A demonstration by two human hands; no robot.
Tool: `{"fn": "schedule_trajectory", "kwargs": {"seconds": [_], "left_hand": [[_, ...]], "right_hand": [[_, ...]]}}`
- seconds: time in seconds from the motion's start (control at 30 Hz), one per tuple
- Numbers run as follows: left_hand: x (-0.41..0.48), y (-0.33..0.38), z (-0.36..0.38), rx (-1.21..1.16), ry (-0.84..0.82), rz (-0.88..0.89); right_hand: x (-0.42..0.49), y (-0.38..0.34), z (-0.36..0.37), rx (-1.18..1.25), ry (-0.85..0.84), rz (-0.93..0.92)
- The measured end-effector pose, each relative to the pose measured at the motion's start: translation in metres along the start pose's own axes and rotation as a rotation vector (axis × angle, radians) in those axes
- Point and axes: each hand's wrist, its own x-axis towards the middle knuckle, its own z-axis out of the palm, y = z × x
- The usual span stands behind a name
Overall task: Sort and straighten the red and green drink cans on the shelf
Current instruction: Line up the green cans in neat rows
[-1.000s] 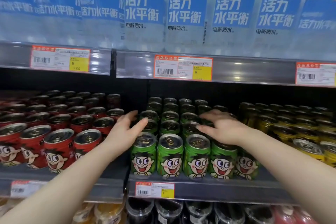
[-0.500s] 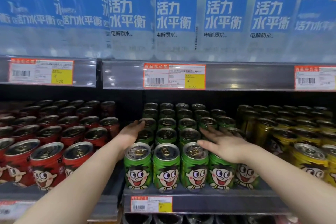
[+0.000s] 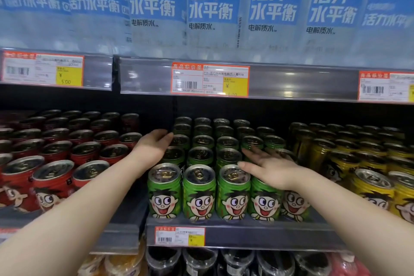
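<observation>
green cans [image 3: 199,192] stand in a tight block on the shelf [image 3: 268,234]; red cans [image 3: 53,177] sit in their own block to the left, a gap between. our left hand [image 3: 154,148] lies straight-fingered against the green block's left flank. our right hand [image 3: 268,168] rests spread over tops at the right, gripping nothing. we judge them full, heavy, stiff ribbed metal with slick printed walls: best pushed at the sidewalls, or gripped round the body.

water bottles [image 3: 212,6] cropped above, price tag [image 3: 210,79] print illegible, rear green cans [image 3: 202,122] shadowed
</observation>
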Motion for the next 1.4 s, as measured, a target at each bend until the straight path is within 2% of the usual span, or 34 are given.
{"fn": "schedule_trajectory", "kwargs": {"seconds": [0.1,0.2,0.27,0.33,0.37,0.43,0.53,0.67,0.77,0.87,0.97,1.03,1.2,1.4], "left_hand": [[-0.027,0.011,-0.006,0.167,-0.208,0.176],[-0.050,0.016,-0.007,0.519,-0.474,0.274],[-0.056,0.012,-0.004,0.785,-0.531,0.357],[-0.058,0.009,-0.002,0.873,-0.492,0.413],[-0.057,0.009,-0.001,0.876,-0.479,0.427],[-0.057,0.008,0.001,0.879,-0.468,0.434],[-0.056,0.007,0.002,0.883,-0.454,0.440],[-0.056,0.006,0.001,0.915,-0.463,0.439],[-0.059,0.008,-0.001,0.894,-0.465,0.430],[-0.062,0.018,-0.003,0.811,-0.476,0.392],[-0.063,0.034,0.010,0.778,-0.419,0.449],[-0.066,0.045,0.027,0.731,-0.447,0.494],[-0.063,0.050,0.056,0.752,-0.570,0.576],[-0.059,0.047,0.060,0.765,-0.588,0.595]], "right_hand": [[0.001,0.000,0.000,0.025,0.000,0.003],[-0.001,-0.001,-0.003,0.007,0.023,-0.012],[-0.005,-0.006,-0.006,-0.073,0.125,-0.077],[-0.012,-0.015,-0.007,-0.046,0.252,-0.198],[-0.016,-0.019,-0.006,0.031,0.267,-0.255],[-0.023,-0.023,-0.001,0.113,0.174,-0.343],[-0.026,-0.021,0.013,-0.120,0.080,-0.394],[-0.026,-0.020,0.013,-0.121,0.108,-0.395],[-0.036,-0.011,0.004,0.018,0.174,-0.352],[-0.050,0.014,-0.012,0.154,0.220,-0.231],[-0.060,0.041,-0.022,0.070,0.105,-0.062],[-0.062,0.051,-0.019,-0.007,0.053,-0.007],[-0.058,0.056,-0.003,0.007,0.175,-0.027],[-0.059,0.063,-0.008,0.020,0.099,-0.097]]}}
